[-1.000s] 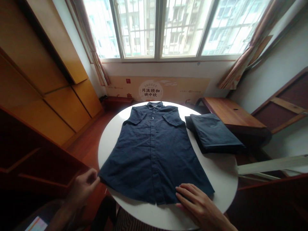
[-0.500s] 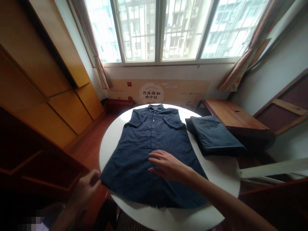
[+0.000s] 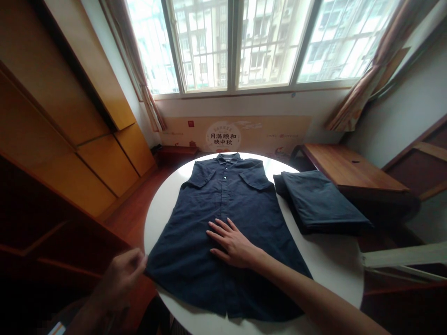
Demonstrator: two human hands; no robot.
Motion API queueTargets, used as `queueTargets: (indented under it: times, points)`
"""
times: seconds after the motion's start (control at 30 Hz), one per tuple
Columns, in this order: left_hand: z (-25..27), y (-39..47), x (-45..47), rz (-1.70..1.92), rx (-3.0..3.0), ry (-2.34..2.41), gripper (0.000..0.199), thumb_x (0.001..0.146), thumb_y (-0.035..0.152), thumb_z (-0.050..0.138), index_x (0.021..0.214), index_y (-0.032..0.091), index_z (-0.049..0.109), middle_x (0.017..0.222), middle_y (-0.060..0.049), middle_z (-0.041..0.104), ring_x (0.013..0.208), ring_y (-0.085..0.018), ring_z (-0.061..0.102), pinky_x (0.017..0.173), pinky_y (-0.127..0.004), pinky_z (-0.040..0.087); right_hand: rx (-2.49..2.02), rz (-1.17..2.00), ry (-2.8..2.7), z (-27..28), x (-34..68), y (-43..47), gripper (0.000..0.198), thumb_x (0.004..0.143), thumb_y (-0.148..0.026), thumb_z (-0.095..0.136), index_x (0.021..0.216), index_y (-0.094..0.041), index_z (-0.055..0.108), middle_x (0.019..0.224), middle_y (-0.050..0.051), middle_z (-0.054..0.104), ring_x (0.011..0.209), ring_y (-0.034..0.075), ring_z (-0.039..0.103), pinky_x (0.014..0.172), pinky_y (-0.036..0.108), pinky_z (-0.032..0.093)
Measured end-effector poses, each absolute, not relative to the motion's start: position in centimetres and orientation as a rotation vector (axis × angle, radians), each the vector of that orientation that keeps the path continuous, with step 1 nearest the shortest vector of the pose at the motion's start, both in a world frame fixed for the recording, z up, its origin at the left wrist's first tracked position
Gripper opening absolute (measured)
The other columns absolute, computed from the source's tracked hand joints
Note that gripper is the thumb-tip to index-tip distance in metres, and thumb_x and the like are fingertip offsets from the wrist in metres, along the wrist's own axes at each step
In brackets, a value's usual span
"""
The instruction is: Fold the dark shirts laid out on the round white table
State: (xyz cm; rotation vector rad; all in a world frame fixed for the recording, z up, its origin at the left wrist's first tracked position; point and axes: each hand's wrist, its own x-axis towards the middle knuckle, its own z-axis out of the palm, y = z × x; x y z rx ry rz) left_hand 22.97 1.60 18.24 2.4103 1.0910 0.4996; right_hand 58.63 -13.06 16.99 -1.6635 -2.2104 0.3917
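Note:
A dark navy button-up shirt (image 3: 195, 232) lies front side up on a round white table (image 3: 162, 195), its collar at the far edge and its short sleeves folded inward over the chest. My right hand (image 3: 232, 244) rests palm down on the middle of the shirt, fingers spread. At the table's left edge my left hand (image 3: 127, 272) is closed, pinching the lower left corner of the shirt's hem.
Folded dark garments (image 3: 324, 200) are stacked on the table's right side. A wooden side table (image 3: 352, 165) stands behind them. Wooden cabinets (image 3: 94, 153) line the left wall, and a barred window (image 3: 233, 46) is ahead.
My right hand has come down flat, with its fingers spread wider on the shirt. My left hand stays at the hem corner. The view has shifted slightly.

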Motion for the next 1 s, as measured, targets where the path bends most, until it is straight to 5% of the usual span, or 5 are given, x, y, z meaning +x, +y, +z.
queueTargets:
  times: [0.2,0.37,0.5,0.8,1.0]
  points:
    - [18.1,5.1,28.4,0.638,2.280,1.258,0.050,0.079,0.059,0.059,0.108,0.017,0.062,0.108,-0.012,0.068,0.092,-0.025,0.067,0.078,-0.033,0.054,-1.660,0.376,-2.198,17.0,58.6,-13.1,0.061,0.099,-0.054,0.041,0.151,-0.022,0.042,0.161,0.010,0.031,0.149,0.032,0.022,0.120,0.060,0.012]
    - [17.5,7.2,30.6,0.507,2.080,1.386,0.088,0.068,0.066,0.064,0.131,0.007,0.046,0.095,-0.012,0.071,0.069,-0.024,0.070,0.064,-0.034,0.055,-1.651,0.371,-2.192,16.9,58.6,-13.0,0.061,0.099,-0.053,0.042,0.150,-0.022,0.042,0.161,0.010,0.032,0.149,0.032,0.023,0.120,0.060,0.013]
    - [18.2,6.7,30.9,0.262,1.843,1.250,0.080,0.066,0.068,0.069,0.121,0.011,0.055,0.070,-0.004,0.071,0.063,-0.025,0.070,0.055,-0.031,0.054,-1.646,0.363,-2.191,16.5,58.6,-13.0,0.061,0.099,-0.054,0.042,0.150,-0.022,0.042,0.161,0.010,0.032,0.149,0.032,0.023,0.120,0.060,0.013]
    - [18.4,4.5,27.7,0.237,1.843,1.039,0.048,0.073,0.063,0.071,0.088,0.017,0.076,0.090,-0.006,0.078,0.086,-0.029,0.073,0.078,-0.036,0.059,-1.713,0.228,-2.232,18.0,58.1,-12.3,0.050,0.097,-0.046,0.048,0.139,-0.019,0.053,0.146,0.015,0.051,0.138,0.034,0.042,0.113,0.062,0.027]
    - [18.1,2.2,25.9,0.400,1.936,1.068,0.042,0.080,0.059,0.066,0.088,0.019,0.075,0.082,-0.002,0.076,0.077,-0.024,0.072,0.068,-0.027,0.057,-1.921,0.283,-2.364,23.2,57.5,-2.4,0.027,0.097,-0.032,0.048,0.101,-0.017,0.070,0.108,0.012,0.068,0.098,0.025,0.066,0.085,0.034,0.051]
